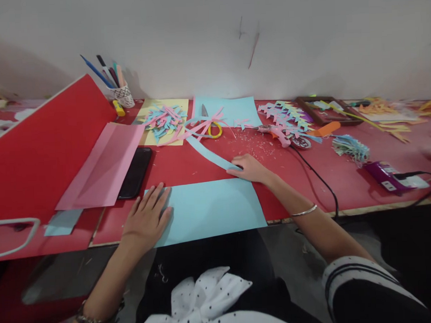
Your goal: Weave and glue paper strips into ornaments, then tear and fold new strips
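A wide sheet of light blue paper (210,209) lies along the table's near edge, its front border slightly past it. My left hand (145,214) rests flat near the sheet's left end, fingers stretched out. At the sheet's far right side, my right hand (249,168) pinches the near end of a curved light blue paper strip (211,155). This strip runs back to a tangle of pink and blue strips, by scissors (214,129) with yellow handles. Beside my left hand lies a black phone (135,172), partly under pink paper (101,164).
Cut paper pieces (166,120) are heaped on a yellow sheet. A pink glue gun (280,136) trails a black cord to a purple power box (389,177). A pen cup (123,95) stands by the wall. A red board (50,149) leans at left.
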`<state>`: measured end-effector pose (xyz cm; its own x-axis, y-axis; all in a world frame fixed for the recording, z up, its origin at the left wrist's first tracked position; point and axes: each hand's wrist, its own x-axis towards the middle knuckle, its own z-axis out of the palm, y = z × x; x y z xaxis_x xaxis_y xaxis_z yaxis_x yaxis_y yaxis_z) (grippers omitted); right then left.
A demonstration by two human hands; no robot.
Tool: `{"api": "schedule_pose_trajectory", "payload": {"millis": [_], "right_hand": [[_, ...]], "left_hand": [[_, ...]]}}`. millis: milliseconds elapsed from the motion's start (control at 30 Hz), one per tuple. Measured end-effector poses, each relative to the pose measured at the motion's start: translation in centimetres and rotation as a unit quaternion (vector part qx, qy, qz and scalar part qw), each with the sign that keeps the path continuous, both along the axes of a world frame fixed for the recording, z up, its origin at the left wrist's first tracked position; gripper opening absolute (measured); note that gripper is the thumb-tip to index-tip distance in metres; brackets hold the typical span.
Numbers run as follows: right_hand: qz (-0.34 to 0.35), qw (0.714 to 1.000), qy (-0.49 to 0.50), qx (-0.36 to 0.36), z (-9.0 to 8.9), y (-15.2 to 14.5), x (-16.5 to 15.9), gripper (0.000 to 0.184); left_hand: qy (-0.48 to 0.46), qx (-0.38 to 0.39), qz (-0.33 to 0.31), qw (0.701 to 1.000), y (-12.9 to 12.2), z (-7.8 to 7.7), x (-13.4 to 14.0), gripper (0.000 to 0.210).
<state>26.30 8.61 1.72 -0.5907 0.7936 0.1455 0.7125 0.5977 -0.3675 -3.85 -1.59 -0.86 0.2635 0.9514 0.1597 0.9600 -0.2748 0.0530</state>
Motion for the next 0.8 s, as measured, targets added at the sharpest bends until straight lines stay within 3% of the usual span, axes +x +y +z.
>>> {"api": "schedule_pose_trajectory", "payload": {"millis": [200,433,800], "right_hand": [[0.026,0.999,-0.001,0.028,-0.3,-1.3,1.0,0.040],[0.045,0.998,-0.017,0.028,-0.8,-0.3,1.5,0.046],[-0.037,0.999,-0.016,0.026,-1.0,1.6,2.2,0.045]], "left_hand": [[0.005,-0.018,0.007,1.000,0.0,0.2,0.0,0.051],[0.015,-0.037,0.014,0.999,0.0,0.3,0.0,0.051],[0.011,-0.010,0.000,1.000,-0.3,0.3,-0.4,0.051]]}}
